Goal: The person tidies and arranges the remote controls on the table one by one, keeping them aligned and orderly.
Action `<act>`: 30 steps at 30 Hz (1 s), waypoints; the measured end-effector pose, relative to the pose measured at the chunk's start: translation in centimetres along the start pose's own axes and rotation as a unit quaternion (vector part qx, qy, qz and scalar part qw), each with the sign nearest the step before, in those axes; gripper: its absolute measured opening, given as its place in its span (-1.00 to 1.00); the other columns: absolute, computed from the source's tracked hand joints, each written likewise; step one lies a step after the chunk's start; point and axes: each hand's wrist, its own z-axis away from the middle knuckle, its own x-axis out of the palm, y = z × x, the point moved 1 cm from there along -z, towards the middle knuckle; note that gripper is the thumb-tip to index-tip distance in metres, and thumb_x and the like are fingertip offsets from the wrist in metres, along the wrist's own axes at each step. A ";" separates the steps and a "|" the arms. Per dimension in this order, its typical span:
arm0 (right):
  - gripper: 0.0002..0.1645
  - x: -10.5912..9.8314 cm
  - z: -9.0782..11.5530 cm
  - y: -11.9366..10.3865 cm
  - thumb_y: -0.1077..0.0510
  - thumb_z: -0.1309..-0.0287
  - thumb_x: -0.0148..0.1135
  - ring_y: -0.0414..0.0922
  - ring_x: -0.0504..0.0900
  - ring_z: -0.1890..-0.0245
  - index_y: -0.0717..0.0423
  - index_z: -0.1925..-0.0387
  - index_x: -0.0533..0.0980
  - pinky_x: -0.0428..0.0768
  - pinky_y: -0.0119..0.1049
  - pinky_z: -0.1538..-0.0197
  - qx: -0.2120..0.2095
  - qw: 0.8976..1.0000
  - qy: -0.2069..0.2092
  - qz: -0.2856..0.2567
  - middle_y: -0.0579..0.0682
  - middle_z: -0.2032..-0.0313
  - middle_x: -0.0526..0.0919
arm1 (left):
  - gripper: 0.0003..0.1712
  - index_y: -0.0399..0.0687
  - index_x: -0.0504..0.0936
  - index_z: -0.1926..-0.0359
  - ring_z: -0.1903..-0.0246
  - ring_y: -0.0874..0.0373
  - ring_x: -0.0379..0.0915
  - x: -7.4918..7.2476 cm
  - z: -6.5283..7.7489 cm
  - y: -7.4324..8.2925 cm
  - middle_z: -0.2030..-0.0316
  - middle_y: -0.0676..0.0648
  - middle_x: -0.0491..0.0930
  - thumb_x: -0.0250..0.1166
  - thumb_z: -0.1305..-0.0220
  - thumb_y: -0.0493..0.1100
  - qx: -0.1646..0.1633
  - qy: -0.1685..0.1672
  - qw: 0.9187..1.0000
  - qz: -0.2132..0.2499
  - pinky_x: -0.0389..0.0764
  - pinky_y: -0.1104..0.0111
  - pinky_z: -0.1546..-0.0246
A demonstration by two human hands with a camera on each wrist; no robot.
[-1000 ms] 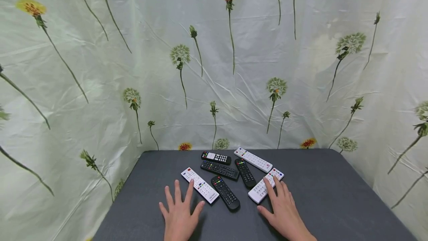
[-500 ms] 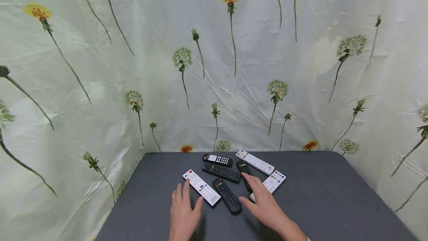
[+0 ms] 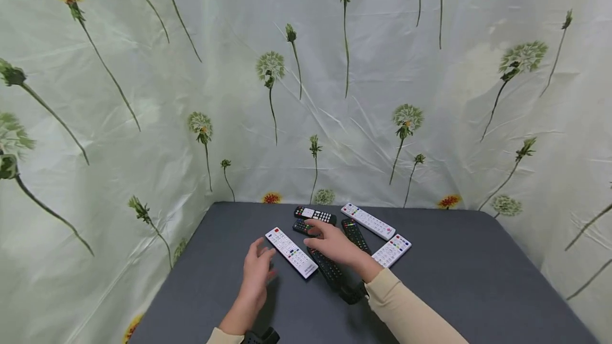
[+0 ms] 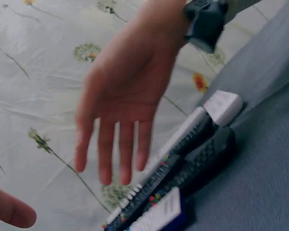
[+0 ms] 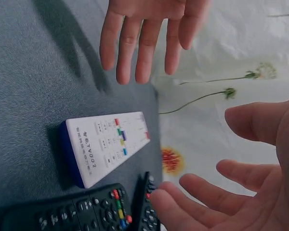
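My left hand [image 3: 256, 267] hovers just left of a white remote control [image 3: 291, 252], fingers loosely bent and holding nothing. My right hand [image 3: 334, 246] reaches leftward above the remotes, thumb and fingers apart, with nothing in its grasp. Beneath it lies a black remote [image 3: 330, 269], partly covered. Its fingers also hide much of another black remote [image 3: 300, 226]. In the right wrist view, the white remote [image 5: 106, 144] shows a blue side and lies between both hands, touched by neither. The left wrist view shows the right palm, fingers extended.
Behind lies a black remote with white keys [image 3: 315, 214]. To the right are a black remote [image 3: 355, 235] and two white ones, a rear remote [image 3: 368, 221] and a nearer remote [image 3: 392, 251]. The dark grey table [image 3: 454, 269] meets a flowered curtain [image 3: 306, 68].
My right hand has moved left from the right white remote to above the middle black ones. My left hand has drawn left of its white remote and turned sideways. The remotes look unmoved.
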 end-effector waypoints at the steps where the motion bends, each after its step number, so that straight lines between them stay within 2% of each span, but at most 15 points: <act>1: -0.32 0.2 -0.5 0.0 0.04 -0.39 0.17 0.09 0.62 -0.06 0.13 -0.45 0.29 0.58 -0.03 0.01 0.010 1.000 -0.009 -0.001 0.28 -0.23 0.50 | -0.30 -0.26 0.07 -0.52 -0.28 -0.38 0.23 0.1 -0.3 -0.2 -0.37 -0.49 0.16 0.06 -0.46 -0.21 -0.003 -0.001 1.000 0.001 0.45 -0.19 -0.10; 5: -0.33 1.1 -2.2 0.4 0.06 -0.38 0.16 0.10 0.63 -0.02 0.18 -0.44 0.31 0.59 -0.03 0.02 0.039 0.999 -0.032 0.011 0.25 -0.14 0.58 | -0.30 -0.39 0.11 -0.47 -0.08 -0.23 0.38 0.7 -1.6 -1.2 -0.14 -0.38 0.37 0.09 -0.40 -0.26 -0.008 -0.003 1.000 -0.015 0.58 -0.06 0.02; 8: -0.30 1.8 -3.1 0.5 0.08 -0.35 0.19 0.09 0.64 0.00 0.24 -0.43 0.30 0.58 -0.02 0.01 0.044 0.998 -0.043 0.029 0.22 -0.07 0.63 | -0.28 -0.49 0.11 -0.45 0.06 -0.13 0.42 1.1 -2.5 -1.7 0.02 -0.30 0.41 0.10 -0.34 -0.31 -0.007 -0.009 1.000 -0.022 0.63 0.03 0.11; 14: -0.30 3.1 -4.0 0.8 0.14 -0.30 0.21 0.08 0.66 -0.01 0.33 -0.40 0.32 0.59 -0.03 0.00 0.044 0.997 -0.053 0.040 0.27 -0.07 0.64 | -0.24 -0.60 0.06 -0.43 0.20 -0.01 0.48 1.3 -3.5 -2.3 0.09 -0.27 0.45 0.08 -0.25 -0.41 -0.024 -0.026 0.999 -0.003 0.68 0.17 0.27; 16: -0.31 3.6 -4.1 0.8 0.17 -0.28 0.23 0.03 0.69 0.07 0.36 -0.37 0.34 0.61 -0.10 0.07 0.039 0.996 -0.057 0.052 0.25 0.00 0.68 | -0.26 -0.61 0.10 -0.41 0.26 0.03 0.48 1.4 -3.6 -2.4 0.14 -0.26 0.48 0.07 -0.22 -0.44 -0.029 -0.033 0.999 0.006 0.68 0.22 0.35; 20: -0.43 4.5 -4.2 0.7 0.24 -0.20 0.26 -0.16 0.65 0.38 0.40 -0.22 0.48 0.56 -0.27 0.34 0.022 0.994 -0.044 0.093 0.11 0.26 0.74 | -0.37 -0.58 0.31 -0.29 0.34 0.08 0.48 1.6 -3.6 -2.5 0.31 -0.17 0.48 0.04 -0.12 -0.50 -0.031 -0.044 0.999 0.007 0.68 0.26 0.41; 23: -0.61 4.9 -4.3 0.8 0.27 -0.17 0.24 -0.26 0.47 0.61 0.35 -0.03 0.60 0.42 -0.36 0.51 0.024 0.993 -0.035 0.112 -0.04 0.52 0.65 | -0.46 -0.57 0.45 -0.16 0.38 0.09 0.53 1.7 -3.7 -2.7 0.34 -0.17 0.51 0.02 -0.09 -0.51 -0.031 -0.047 0.998 -0.007 0.68 0.26 0.40; 26: -0.74 5.3 -4.3 0.9 0.30 -0.13 0.23 -0.28 0.33 0.72 0.31 0.14 0.66 0.31 -0.40 0.59 0.037 0.993 -0.022 0.109 -0.14 0.69 0.49 | -0.49 -0.56 0.52 -0.11 0.40 0.11 0.58 1.5 -3.9 -2.8 0.30 -0.22 0.61 0.05 -0.07 -0.52 -0.026 -0.046 0.998 -0.022 0.67 0.27 0.42; 30: -0.64 5.7 -4.0 0.8 0.38 -0.05 0.30 -0.24 0.45 0.66 0.36 0.06 0.65 0.43 -0.39 0.57 0.069 0.996 0.017 0.056 -0.11 0.62 0.54 | -0.46 -0.58 0.50 -0.16 0.37 0.09 0.62 1.2 -4.1 -3.0 0.21 -0.30 0.65 0.08 -0.08 -0.53 -0.021 -0.052 0.998 -0.025 0.67 0.24 0.39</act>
